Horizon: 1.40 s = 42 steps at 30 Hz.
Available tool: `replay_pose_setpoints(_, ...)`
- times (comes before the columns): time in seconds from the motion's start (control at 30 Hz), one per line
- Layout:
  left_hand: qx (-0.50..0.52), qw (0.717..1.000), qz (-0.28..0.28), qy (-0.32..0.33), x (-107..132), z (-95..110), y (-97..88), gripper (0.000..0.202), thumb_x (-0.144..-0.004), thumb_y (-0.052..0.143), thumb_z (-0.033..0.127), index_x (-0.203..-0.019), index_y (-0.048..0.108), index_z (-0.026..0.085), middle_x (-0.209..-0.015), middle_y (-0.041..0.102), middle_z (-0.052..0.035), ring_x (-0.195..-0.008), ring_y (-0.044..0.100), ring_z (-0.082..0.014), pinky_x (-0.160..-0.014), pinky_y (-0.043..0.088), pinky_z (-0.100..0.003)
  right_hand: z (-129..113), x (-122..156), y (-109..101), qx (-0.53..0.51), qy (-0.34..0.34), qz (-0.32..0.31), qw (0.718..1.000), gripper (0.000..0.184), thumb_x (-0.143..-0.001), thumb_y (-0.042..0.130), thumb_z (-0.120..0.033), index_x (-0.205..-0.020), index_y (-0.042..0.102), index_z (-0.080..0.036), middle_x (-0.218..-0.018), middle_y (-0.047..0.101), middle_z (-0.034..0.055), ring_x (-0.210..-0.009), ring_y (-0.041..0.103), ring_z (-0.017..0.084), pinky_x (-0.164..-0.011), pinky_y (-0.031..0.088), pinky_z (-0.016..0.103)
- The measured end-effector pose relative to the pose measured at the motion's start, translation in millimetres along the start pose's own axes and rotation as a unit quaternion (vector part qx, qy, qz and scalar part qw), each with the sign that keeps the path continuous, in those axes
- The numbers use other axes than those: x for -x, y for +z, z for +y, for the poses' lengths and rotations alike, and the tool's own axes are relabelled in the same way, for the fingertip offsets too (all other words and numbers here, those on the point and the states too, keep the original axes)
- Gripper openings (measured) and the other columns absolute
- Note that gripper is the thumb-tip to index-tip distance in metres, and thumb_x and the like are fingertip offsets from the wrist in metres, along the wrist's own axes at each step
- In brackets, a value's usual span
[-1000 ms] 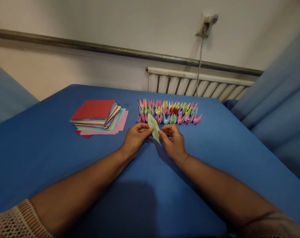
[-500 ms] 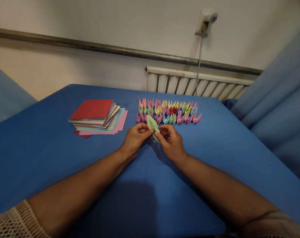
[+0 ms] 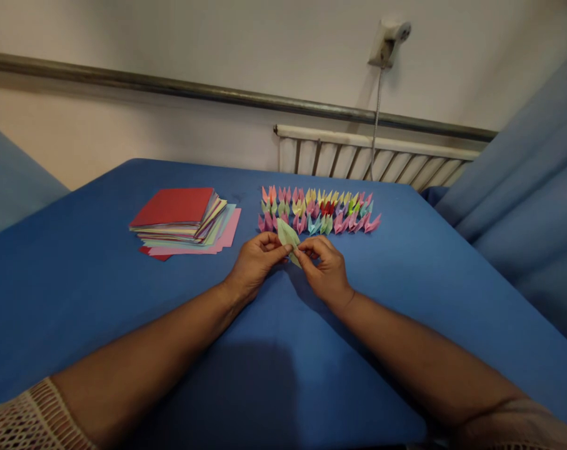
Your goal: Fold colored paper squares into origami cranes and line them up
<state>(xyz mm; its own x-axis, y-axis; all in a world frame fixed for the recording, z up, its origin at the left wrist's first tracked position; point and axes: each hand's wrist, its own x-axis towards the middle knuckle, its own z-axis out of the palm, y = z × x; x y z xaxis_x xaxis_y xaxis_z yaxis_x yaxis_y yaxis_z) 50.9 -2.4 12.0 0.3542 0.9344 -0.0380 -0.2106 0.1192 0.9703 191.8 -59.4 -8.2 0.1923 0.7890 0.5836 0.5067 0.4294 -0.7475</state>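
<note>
A pale green folded paper (image 3: 287, 234), long and pointed like a diamond, is held up between my two hands above the blue table. My left hand (image 3: 256, 259) pinches its left edge, with the thumb lying across the front. From the other side, the thumb and index finger of my right hand (image 3: 324, 267) grip its lower right part. My fingertips cover some of the folds. Just beyond the paper stand several rows of small folded paper cranes (image 3: 327, 224) in pink, yellow, green, blue and red.
To the left lies an uneven stack of coloured paper squares (image 3: 173, 207), red on top. A blue cloth (image 3: 100, 300) covers the table. Behind it are a radiator (image 3: 339, 159), a metal pipe (image 3: 194, 91) and a socket with a plugged-in cord (image 3: 385, 47). A blue curtain (image 3: 536, 175) hangs at right.
The fingers of my right hand have closed in slightly on the lower right of the green paper. My left hand, the stack and the cranes stay in place.
</note>
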Motion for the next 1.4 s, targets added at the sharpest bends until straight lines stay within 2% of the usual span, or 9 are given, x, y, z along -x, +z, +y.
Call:
replay_pose_setpoints(0.13,-0.027,1.000,0.003,0.011,1,1,0.5,0.026,-0.061,0.082,0.026,-0.073,0.061,0.015,-0.064,0.062,0.0033,-0.058,0.056,-0.0082,-0.058,0.045,-0.021,5,-1,5,-0.092,0.058,0.016,0.994,0.008,-0.084,0.061,-0.027,-0.078,0.063,-0.022,-0.092,0.063,0.0043,-0.085,0.060,0.018,-0.072,0.048,0.030)
replay_pose_setpoints(0.27,-0.053,0.998,-0.006,0.017,1,0,-0.6,0.030,-0.061,0.082,0.029,-0.076,0.061,0.015,-0.068,0.065,0.0020,-0.061,0.059,-0.0096,-0.061,0.046,-0.022,8,-3,10,-0.224,0.165,0.030,0.960,0.017,-0.075,0.069,-0.033,-0.075,0.058,-0.021,-0.074,0.060,-0.0015,-0.064,0.055,0.012,-0.062,0.046,0.026)
replay_pose_setpoints(0.43,-0.096,0.994,-0.018,0.041,1,-2,-1.4,0.027,-0.064,0.080,0.030,-0.074,0.060,0.015,-0.068,0.063,0.0031,-0.061,0.058,-0.0091,-0.061,0.045,-0.021,5,-6,10,-0.286,0.187,0.046,0.939,0.024,-0.068,0.075,-0.032,-0.080,0.057,-0.021,-0.070,0.060,-0.0044,-0.062,0.055,0.010,-0.060,0.046,0.024)
replay_pose_setpoints(0.63,-0.133,0.989,0.002,0.058,-1,-4,-2.5,0.022,-0.069,0.075,0.029,-0.080,0.063,0.015,-0.068,0.061,0.0032,-0.061,0.056,-0.0088,-0.060,0.044,-0.021,11,-10,11,-0.337,0.230,0.041,0.912,0.030,-0.065,0.077,-0.033,-0.077,0.053,-0.021,-0.062,0.058,-0.0070,-0.055,0.053,0.009,-0.055,0.044,0.023)
replay_pose_setpoints(0.83,-0.109,0.992,0.005,0.064,-4,-6,-4.7,0.026,-0.068,0.075,0.027,-0.081,0.055,0.017,-0.067,0.058,0.0058,-0.060,0.056,-0.0087,-0.060,0.044,-0.021,15,-8,14,-0.333,0.211,0.005,0.919,0.028,-0.069,0.075,-0.034,-0.077,0.050,-0.022,-0.059,0.055,-0.0081,-0.052,0.048,0.009,-0.053,0.040,0.023)
replay_pose_setpoints(1.0,-0.165,0.979,-0.051,0.104,-4,-5,-7.7,0.012,-0.074,0.068,0.024,-0.082,0.065,0.016,-0.077,0.063,0.0014,-0.072,0.059,-0.0107,-0.071,0.046,-0.024,20,-8,9,-0.289,0.178,-0.002,0.941,0.016,-0.075,0.069,-0.032,-0.082,0.058,-0.022,-0.070,0.059,-0.0038,-0.063,0.053,0.012,-0.061,0.042,0.025)
replay_pose_setpoints(1.07,-0.176,0.977,-0.067,0.100,-4,-4,-9.6,0.014,-0.075,0.066,0.024,-0.087,0.068,0.016,-0.082,0.066,-0.0007,-0.076,0.060,-0.0121,-0.075,0.047,-0.026,23,-9,6,-0.275,0.167,-0.021,0.947,0.012,-0.077,0.065,-0.032,-0.084,0.063,-0.022,-0.073,0.061,-0.0021,-0.066,0.054,0.013,-0.063,0.043,0.026)
replay_pose_setpoints(1.23,-0.182,0.977,-0.065,0.094,-7,-4,-13.4,0.023,-0.069,0.074,0.028,-0.088,0.068,0.016,-0.082,0.068,-0.0022,-0.074,0.061,-0.0140,-0.075,0.048,-0.028,26,-9,6,-0.290,0.167,-0.042,0.941,0.013,-0.076,0.067,-0.031,-0.084,0.066,-0.022,-0.076,0.066,-0.0010,-0.069,0.059,0.014,-0.068,0.047,0.028)
replay_pose_setpoints(1.4,-0.207,0.970,-0.050,0.120,-7,-2,-13.9,0.020,-0.073,0.071,0.035,-0.080,0.067,0.017,-0.077,0.066,-0.0009,-0.070,0.059,-0.0132,-0.070,0.047,-0.027,27,-8,9,-0.281,0.165,-0.049,0.944,0.017,-0.072,0.074,-0.033,-0.083,0.066,-0.023,-0.076,0.066,-0.0009,-0.070,0.060,0.014,-0.068,0.048,0.029)
